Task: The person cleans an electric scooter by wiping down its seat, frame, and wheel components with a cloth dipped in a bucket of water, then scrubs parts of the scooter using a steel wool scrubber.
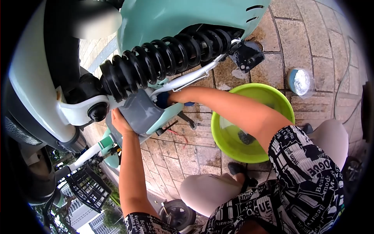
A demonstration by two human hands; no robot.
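Observation:
A teal and white scooter with a black coil spring fills the upper left. My left hand rests against the edge of its grey panel, with the fingers partly hidden behind it. My right arm reaches under the white frame tube, where my right hand is mostly hidden beside something dark blue. What its fingers hold cannot be made out.
A lime green basin with water and a dark object stands on the paving at the right. Farther right is a round container. A black basket and a small wheel show below.

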